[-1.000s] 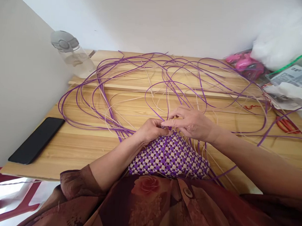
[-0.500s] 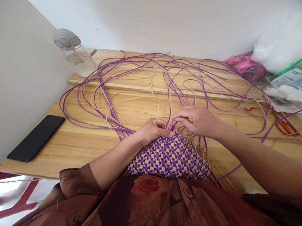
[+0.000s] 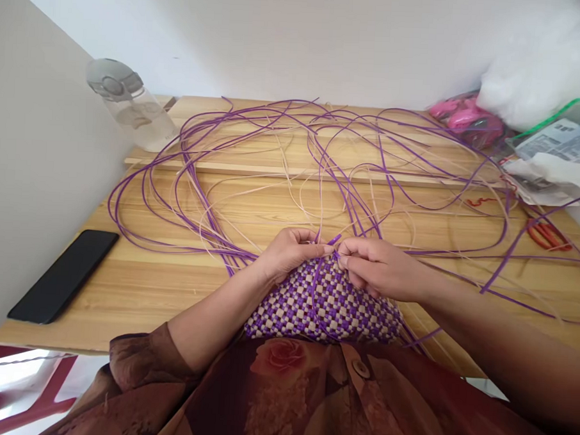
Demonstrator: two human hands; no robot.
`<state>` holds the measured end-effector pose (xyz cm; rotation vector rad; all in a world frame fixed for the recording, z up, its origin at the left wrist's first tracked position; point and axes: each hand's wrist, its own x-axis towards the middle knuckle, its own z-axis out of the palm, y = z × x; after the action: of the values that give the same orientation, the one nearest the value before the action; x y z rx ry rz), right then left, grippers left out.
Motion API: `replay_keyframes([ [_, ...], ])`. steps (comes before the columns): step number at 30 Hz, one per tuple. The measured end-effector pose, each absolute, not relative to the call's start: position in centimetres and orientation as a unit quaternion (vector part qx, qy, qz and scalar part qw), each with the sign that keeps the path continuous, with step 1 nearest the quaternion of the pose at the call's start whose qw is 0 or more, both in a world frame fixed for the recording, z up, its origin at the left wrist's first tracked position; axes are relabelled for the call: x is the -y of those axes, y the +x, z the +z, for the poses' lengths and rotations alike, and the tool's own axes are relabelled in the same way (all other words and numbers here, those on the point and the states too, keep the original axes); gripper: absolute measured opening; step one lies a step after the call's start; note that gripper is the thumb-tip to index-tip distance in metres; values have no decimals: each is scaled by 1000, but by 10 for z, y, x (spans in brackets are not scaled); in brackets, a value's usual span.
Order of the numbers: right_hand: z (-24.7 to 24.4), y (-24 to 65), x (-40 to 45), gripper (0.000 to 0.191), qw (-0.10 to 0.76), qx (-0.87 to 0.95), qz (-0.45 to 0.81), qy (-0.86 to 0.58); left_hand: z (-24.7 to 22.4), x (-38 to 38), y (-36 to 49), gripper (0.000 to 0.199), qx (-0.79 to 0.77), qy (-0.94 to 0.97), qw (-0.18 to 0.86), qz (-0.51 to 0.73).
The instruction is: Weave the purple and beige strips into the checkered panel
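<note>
Left hand [image 3: 291, 256] is pinching the weave [image 3: 329, 302] at its top edge; right hand [image 3: 381, 267] is pinching a strip [image 3: 334, 239] alongside. Weave is lying just below both, looking light, bendy, probably needing holding there.

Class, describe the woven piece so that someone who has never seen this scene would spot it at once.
Start at the wooden table and move to its near side, just beyond the patterned shirt. The left hand and right hand meet at the top of the woven piece. Unlike the loose strands around it, it is tightly checked in purple and cream.
</note>
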<state>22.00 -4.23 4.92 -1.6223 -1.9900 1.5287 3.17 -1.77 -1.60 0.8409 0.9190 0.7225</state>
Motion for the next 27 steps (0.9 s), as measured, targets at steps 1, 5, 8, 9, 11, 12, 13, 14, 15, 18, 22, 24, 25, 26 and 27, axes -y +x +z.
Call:
replay_keyframes([
  [1,46,218,45,16,82,638,534,-549,-16,18,32,31,-427,401,732,348],
  [5,37,212,47,12,124,597,559,-562,-16,19,34,31,-446,479,652,383],
  [8,32,210,46,15,141,562,579,-574,-15,18,34,29,-466,511,631,351],
  [9,30,209,46,17,148,545,589,-578,-16,17,33,28,-466,509,640,336],
  [11,26,208,46,25,175,511,610,-580,-17,16,34,26,-455,482,679,315],
  [12,24,207,46,27,194,494,620,-577,-18,16,34,26,-448,458,702,311],
  [13,22,207,46,29,213,479,630,-574,-19,15,35,25,-444,430,722,312],
  [14,20,206,47,31,227,464,639,-570,-20,15,35,25,-443,404,736,315],
  [15,19,206,47,31,236,451,647,-568,-21,15,36,25,-443,384,746,316],
  [18,17,206,46,29,236,434,655,-572,-21,17,37,26,-441,376,752,314],
  [22,13,206,47,33,229,449,651,-567,-20,19,38,25,-440,407,731,325],
  [24,9,205,51,35,241,468,634,-567,-20,19,38,24,-449,412,720,332],
  [25,7,205,53,36,248,479,622,-567,-20,19,39,24,-456,415,714,333],
  [26,4,205,56,36,255,489,612,-567,-21,19,39,24,-462,417,708,333],
  [27,2,206,58,36,258,497,604,-566,-21,19,39,24,-468,418,704,332],
])
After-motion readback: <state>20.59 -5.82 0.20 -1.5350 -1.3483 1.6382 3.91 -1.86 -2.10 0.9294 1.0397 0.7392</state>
